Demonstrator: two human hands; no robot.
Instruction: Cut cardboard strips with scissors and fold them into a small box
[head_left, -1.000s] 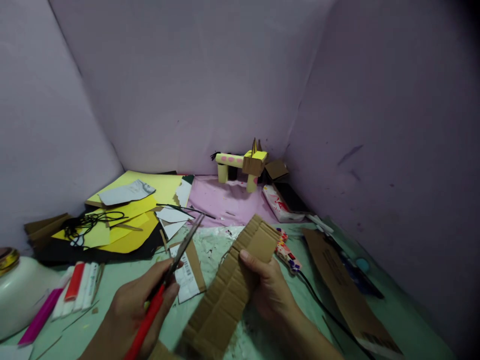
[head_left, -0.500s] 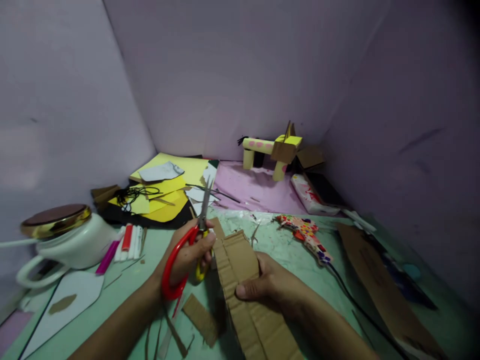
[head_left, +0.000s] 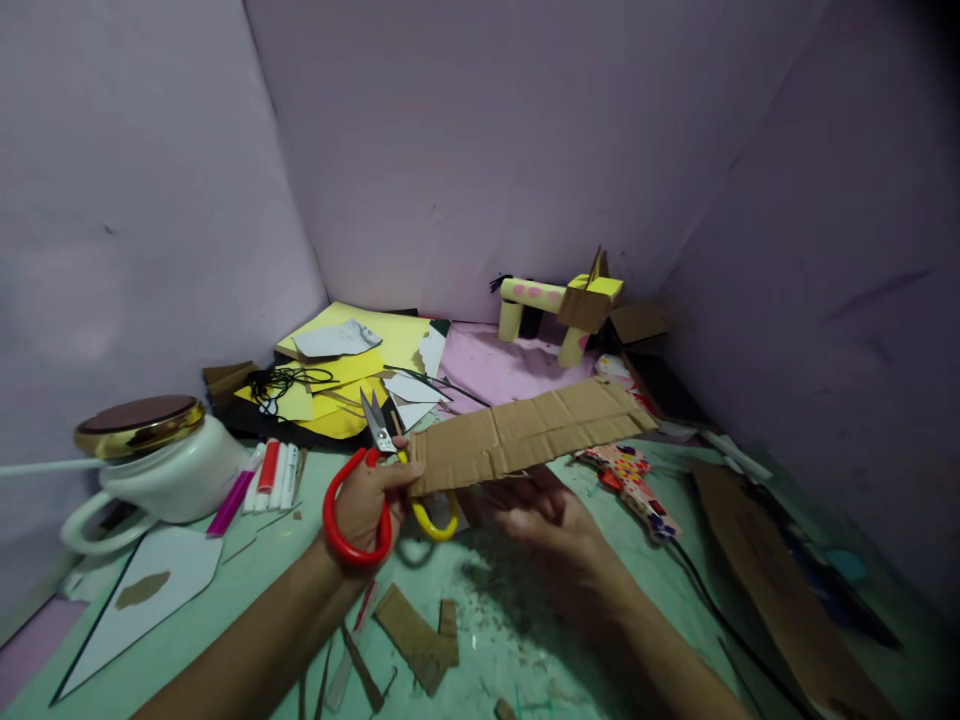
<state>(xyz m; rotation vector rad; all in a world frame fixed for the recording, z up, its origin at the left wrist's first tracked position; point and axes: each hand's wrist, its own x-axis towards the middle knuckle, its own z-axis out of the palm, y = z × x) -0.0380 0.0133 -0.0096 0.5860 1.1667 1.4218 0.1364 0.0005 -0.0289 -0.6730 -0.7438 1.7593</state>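
A strip of brown corrugated cardboard (head_left: 525, 430) is held up crosswise above the table, its left end pinched in my left hand (head_left: 371, 495). That same hand also carries a pair of scissors (head_left: 379, 425), blades pointing up and away, with a red loop round the hand and a yellow loop hanging below the cardboard. Just under the strip is my right hand (head_left: 551, 520), slightly blurred, its fingers loosely bent and apart with nothing seen in them. Cardboard offcuts (head_left: 416, 635) lie on the green table cover below.
A floral glue gun (head_left: 634, 490) with a black cord lies at right beside a long cardboard piece (head_left: 772, 570). At the back stands a yellow spotted paper animal (head_left: 559, 300). On the left are markers (head_left: 274, 475), a white teapot-like vessel (head_left: 176, 480) and yellow paper sheets (head_left: 349, 390).
The cardboard strip has swung from pointing toward me to lying crosswise, now gripped by my left hand. My right hand has let go of it and sits below. The scissors have tilted leftward.
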